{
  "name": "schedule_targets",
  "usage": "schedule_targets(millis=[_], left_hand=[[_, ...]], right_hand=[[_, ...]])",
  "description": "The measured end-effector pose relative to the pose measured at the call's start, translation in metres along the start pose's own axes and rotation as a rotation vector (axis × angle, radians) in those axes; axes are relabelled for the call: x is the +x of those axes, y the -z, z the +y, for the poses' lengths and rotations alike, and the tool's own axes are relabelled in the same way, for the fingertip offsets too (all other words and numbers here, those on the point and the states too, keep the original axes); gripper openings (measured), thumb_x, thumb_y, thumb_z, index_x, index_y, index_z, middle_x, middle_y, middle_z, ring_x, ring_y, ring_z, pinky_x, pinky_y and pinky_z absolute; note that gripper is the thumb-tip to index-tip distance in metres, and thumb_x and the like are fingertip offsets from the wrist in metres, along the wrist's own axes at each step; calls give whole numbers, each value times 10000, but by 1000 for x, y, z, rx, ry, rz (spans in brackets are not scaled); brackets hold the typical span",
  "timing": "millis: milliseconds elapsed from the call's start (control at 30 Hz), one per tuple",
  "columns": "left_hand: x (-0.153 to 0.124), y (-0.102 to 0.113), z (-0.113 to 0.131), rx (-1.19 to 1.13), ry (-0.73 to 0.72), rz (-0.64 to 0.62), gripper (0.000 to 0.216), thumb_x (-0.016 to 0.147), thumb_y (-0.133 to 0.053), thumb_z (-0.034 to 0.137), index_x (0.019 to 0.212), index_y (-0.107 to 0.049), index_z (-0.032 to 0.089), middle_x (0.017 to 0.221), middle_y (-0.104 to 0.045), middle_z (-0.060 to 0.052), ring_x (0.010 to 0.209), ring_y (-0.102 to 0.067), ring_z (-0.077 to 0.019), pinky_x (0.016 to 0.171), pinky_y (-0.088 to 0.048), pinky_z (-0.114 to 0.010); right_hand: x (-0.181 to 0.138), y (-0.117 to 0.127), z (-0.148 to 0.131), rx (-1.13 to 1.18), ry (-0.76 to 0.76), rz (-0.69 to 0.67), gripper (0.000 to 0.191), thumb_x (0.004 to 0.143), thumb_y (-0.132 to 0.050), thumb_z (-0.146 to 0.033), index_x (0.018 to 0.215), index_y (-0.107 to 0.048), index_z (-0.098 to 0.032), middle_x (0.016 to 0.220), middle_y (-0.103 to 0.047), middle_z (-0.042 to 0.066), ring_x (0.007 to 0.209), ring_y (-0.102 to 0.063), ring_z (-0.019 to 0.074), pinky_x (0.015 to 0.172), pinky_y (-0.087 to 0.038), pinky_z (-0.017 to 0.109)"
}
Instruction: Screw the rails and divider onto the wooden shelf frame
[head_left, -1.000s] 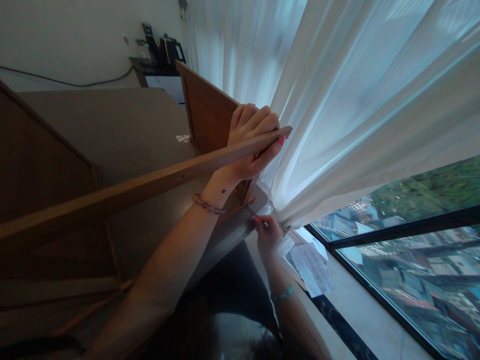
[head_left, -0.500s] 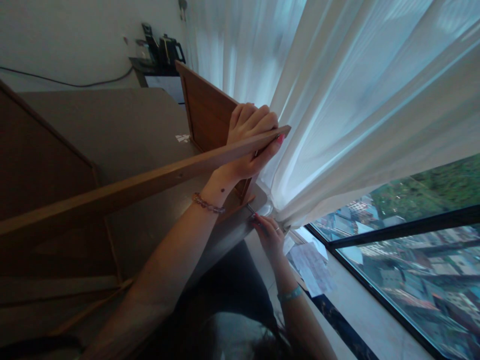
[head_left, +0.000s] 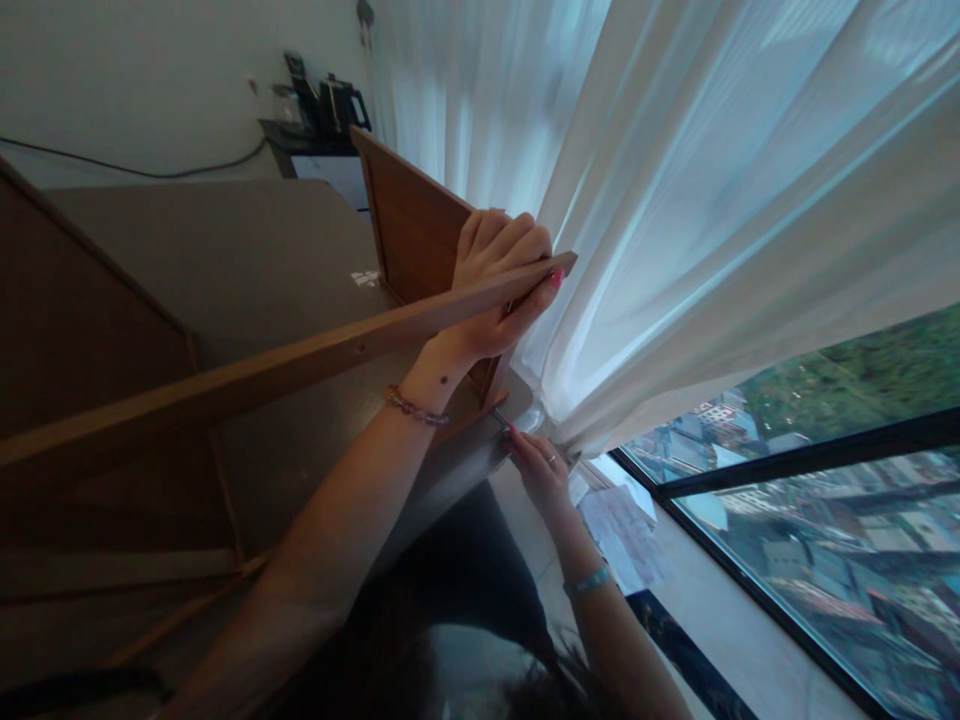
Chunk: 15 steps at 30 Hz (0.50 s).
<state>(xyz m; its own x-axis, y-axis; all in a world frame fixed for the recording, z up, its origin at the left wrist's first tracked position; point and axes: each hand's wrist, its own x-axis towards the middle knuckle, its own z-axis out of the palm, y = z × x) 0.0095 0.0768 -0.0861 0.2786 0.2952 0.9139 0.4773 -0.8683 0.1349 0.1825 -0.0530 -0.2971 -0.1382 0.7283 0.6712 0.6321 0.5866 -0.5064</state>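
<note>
My left hand (head_left: pixel 501 285) is closed over the top edge of an upright wooden panel (head_left: pixel 409 225) and the end of a long wooden rail (head_left: pixel 300 360) that meets it, pressing the two together. Lower down, my right hand (head_left: pixel 541 472) pinches a small metal tool (head_left: pixel 500 417) at the bottom corner of the same panel. What the tool's tip touches is hidden. The panel stands on a large dark brown board (head_left: pixel 225 260).
A sheer white curtain (head_left: pixel 675 200) hangs right against the panel and both hands. Loose papers (head_left: pixel 622 535) lie on the sill by a big window (head_left: pixel 825 520). A black kettle (head_left: pixel 341 100) stands on a small cabinet at the back wall.
My right hand has shifted slightly up and left at the panel's bottom corner, its wrist turning. My left hand keeps its grip in the same place.
</note>
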Motion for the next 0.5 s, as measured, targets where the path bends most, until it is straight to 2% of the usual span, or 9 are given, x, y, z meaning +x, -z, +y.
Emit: schedule_targets(millis=[133,267,367,500], left_hand=[[0,0,0,-2,-6,22,382,954,-278,498,756,-473,236,871,-530,-65,906,-431,-237,919,-328,-485],[0,-1,-1,-9,10,-3,408,955,-255,522,769,-476,233,886,-532,-68,921,-437,-241,942,-323,-503],[-1,-1,-1,-2,26,-10,403,954,-258,527,788,-487,240,891,-544,-66,936,-457,-247,956,-326,-499],[-4,0,1,38,72,-59,396,966,-237,499,864,-539,264,957,-587,-74,1009,-505,-264,975,-317,-502]], right_hand=[[4,0,0,59,-87,29,241,887,-635,-299,1120,-688,-269,997,-709,73,867,-677,197,800,-569,357],[12,-5,-16,127,-253,84,192,862,-651,-403,939,-731,-246,836,-704,62,767,-652,196,746,-551,362],[18,-12,-35,185,-435,141,326,935,-518,-464,888,-706,-202,746,-678,53,681,-612,167,650,-522,313],[21,-19,-51,292,-613,129,500,995,-318,-511,988,-653,-140,705,-661,38,475,-495,95,444,-394,216]])
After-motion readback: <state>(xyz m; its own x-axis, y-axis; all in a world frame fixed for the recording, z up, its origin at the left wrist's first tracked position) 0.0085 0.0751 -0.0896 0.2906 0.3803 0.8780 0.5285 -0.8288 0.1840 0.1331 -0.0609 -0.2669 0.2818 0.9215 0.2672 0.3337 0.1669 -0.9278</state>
